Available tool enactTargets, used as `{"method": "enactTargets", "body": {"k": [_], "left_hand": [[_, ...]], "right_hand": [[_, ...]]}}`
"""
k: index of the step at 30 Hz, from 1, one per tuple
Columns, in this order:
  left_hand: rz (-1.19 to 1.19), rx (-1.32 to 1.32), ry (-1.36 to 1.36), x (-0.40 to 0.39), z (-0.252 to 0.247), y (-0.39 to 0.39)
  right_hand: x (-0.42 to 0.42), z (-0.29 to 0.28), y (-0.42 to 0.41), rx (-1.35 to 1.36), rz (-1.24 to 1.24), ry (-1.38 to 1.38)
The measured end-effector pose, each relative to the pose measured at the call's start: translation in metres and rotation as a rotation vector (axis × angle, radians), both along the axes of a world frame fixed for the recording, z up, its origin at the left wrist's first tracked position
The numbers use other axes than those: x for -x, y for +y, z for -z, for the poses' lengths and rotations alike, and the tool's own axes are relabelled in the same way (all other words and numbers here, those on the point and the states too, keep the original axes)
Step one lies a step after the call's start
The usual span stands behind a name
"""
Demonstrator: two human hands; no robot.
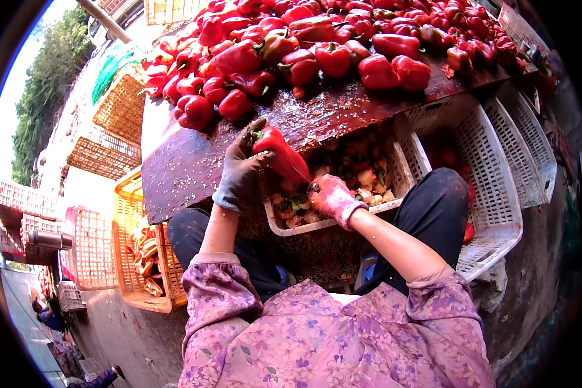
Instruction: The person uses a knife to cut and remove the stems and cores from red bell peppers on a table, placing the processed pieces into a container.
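Note:
My left hand [245,167], in a soiled grey work glove, grips a red bell pepper [283,154] by its stem end. The pepper slants down to the right over a crate of scraps [337,224]. In a stained pink and white glove, my right hand [330,196] is closed around the dark handle of a small knife [314,186]. Its thin blade [300,173] lies against the pepper's lower end; how deep it goes, I cannot tell. Pepper cores, seeds and green stems [368,177] fill the scrap crate below.
A heap of red peppers [315,29] covers the back of the seed-strewn table [189,169]. White plastic crates [489,160] stand at right, one holding red peppers. An orange crate [148,303] with pepper pieces is at left. Stacked crates [104,155] and people [53,313] are farther off.

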State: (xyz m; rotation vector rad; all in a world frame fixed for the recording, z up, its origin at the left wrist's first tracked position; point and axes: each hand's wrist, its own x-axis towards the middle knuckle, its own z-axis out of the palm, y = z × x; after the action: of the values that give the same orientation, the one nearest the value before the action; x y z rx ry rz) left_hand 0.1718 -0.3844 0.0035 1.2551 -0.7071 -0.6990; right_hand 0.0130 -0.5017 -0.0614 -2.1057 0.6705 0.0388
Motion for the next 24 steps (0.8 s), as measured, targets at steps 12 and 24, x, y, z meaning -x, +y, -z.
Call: {"method": "enactTargets", "body": {"k": [12, 24], "left_hand": [[-0.485, -0.189, -0.357, 0.032, 0.016, -0.02], [-0.076, 0.113, 0.698, 0.033, -0.013, 0.034]], "right_hand": [[0.003, -0.012, 0.009, 0.115, -0.011, -0.017], [0.028, -0.041, -0.005, 0.545, -0.294, -0.229]]}}
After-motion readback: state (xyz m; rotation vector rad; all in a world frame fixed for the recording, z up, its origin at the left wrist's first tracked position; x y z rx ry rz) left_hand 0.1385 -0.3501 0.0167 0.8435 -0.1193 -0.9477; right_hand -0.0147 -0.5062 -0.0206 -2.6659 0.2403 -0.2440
